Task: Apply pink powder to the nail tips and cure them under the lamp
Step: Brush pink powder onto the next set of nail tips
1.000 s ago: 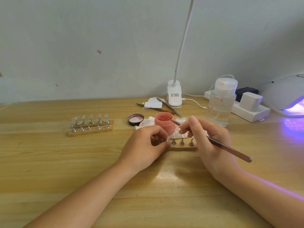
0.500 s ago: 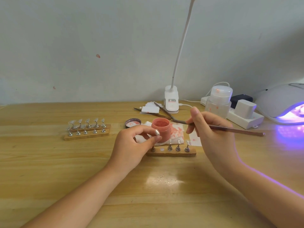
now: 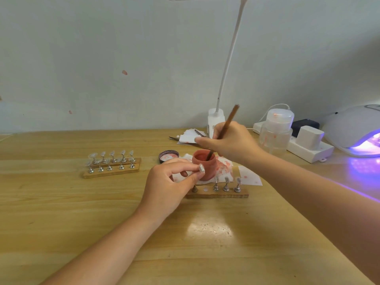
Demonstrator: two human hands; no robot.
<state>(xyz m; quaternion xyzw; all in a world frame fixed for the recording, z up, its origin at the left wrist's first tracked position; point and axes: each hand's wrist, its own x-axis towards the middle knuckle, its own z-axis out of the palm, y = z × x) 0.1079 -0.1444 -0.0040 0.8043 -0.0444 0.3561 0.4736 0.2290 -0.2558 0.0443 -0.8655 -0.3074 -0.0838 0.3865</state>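
Dipping into the pink powder jar [image 3: 204, 164] at the centre of the frame, a thin brush [image 3: 223, 132] was held by the right hand [image 3: 230, 144], its fingers curled round the handle. The brush's long axis was tilted, its tip down in the jar and its end pointing toward the upper right. Just left of the jar, a single nail tip [image 3: 201, 168] was pinched between thumb and forefinger of the left hand [image 3: 170, 188], the glossy face turned toward the jar's wall and almost touching it. The brush tip therefore lay just up and right of the held nail, and only a short lift and leftward carry was judged to be needed to bring powder onto it.

Below the jar, a wooden holder [image 3: 217, 193] carried three more tips on stands beside one bare stand. A second holder [image 3: 112, 168] with ten tips was seen at centre left. The curing lamp [image 3: 355, 128], glowing violet, sat on the surface [image 3: 61, 212] at the right edge, nearer the right hand.
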